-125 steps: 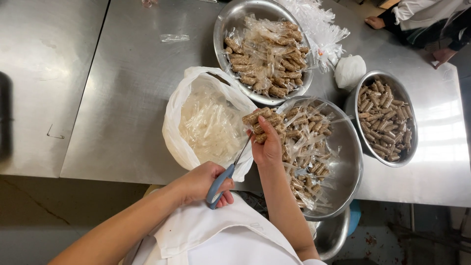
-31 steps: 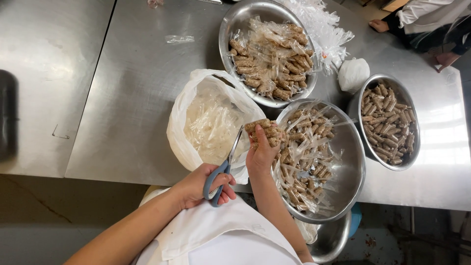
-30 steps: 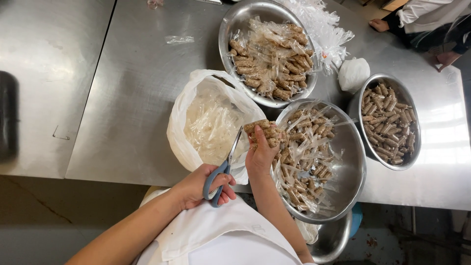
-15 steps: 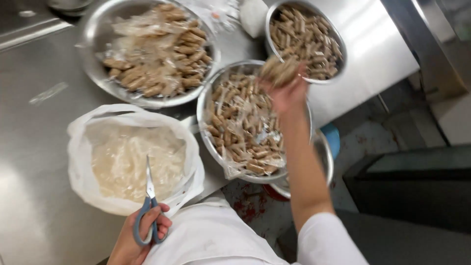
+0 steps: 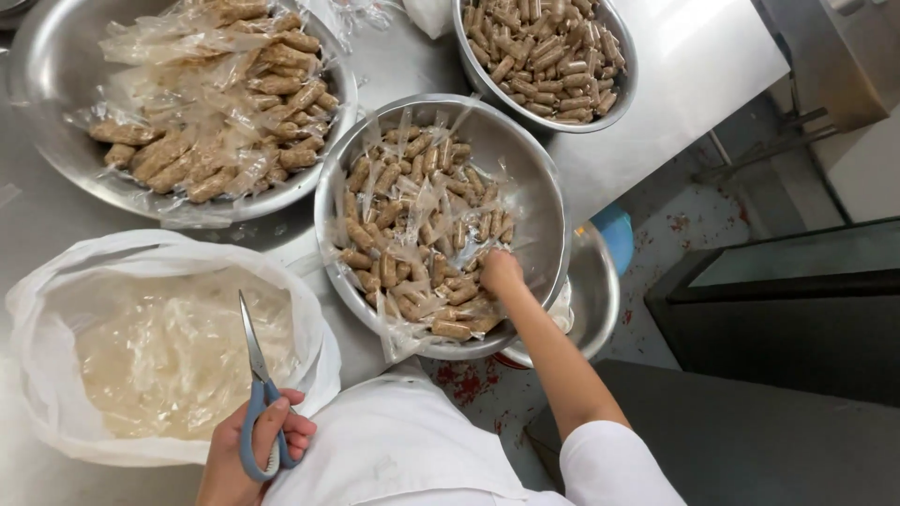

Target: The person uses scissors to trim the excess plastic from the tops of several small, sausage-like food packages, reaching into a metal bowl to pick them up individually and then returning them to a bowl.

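1. The left hand (image 5: pixel 246 452) is closed around the blue handles of a pair of scissors (image 5: pixel 255 375); fingers pass through the handle loops. The blades are together and point away from the person, over the near edge of the white bag (image 5: pixel 56 281).
2. The white bag sits open on the steel counter (image 5: pixel 694 66) at the left. It holds crumpled, clear plastic wrappers (image 5: pixel 169 347).
3. The right hand (image 5: pixel 500 272) reaches into the middle bowl (image 5: pixel 544 187), at its near right side. The fingers curl down among the contents; whether they have hold of a piece cannot be told.
4. The middle bowl is a round metal bowl containing short brown sticks in clear plastic wrapping (image 5: pixel 412 234), lying loose in many directions.
5. A larger metal bowl (image 5: pixel 56 75) stands at the upper left, just beside the middle bowl, and holds more wrapped brown sticks.
6. A third metal bowl (image 5: pixel 614 80) stands at the upper right and holds brown sticks without wrapping (image 5: pixel 539 42).
7. Another metal bowl (image 5: pixel 595 300) shows partly beneath the middle bowl, beyond the counter edge.
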